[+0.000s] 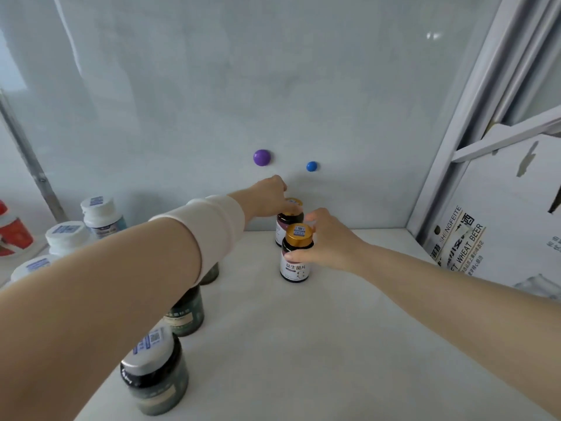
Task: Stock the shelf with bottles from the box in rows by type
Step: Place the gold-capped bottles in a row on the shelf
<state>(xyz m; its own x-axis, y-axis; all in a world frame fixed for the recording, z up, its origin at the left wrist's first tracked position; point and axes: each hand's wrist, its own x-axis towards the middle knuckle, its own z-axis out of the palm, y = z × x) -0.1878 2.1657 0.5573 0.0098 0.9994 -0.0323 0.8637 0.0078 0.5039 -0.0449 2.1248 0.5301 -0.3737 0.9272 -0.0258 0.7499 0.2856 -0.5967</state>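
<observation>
Two dark bottles with gold caps stand one behind the other on the white shelf (349, 329). My right hand (326, 241) grips the nearer gold-capped bottle (296, 270) around its neck. My left hand (270, 197) is closed on the cap of the farther gold-capped bottle (283, 227), close to the back wall. A row of dark green jars with silver lids (154, 378) runs along the left under my left forearm, partly hidden. Further left stand white bottles with white caps (101, 215).
A white cardboard beer box (498, 226) stands at the right behind the shelf's grey metal frame (446, 141). A purple magnet (261, 157) and a blue magnet (311, 166) stick to the back wall. Red-labelled containers (12, 235) sit at the far left.
</observation>
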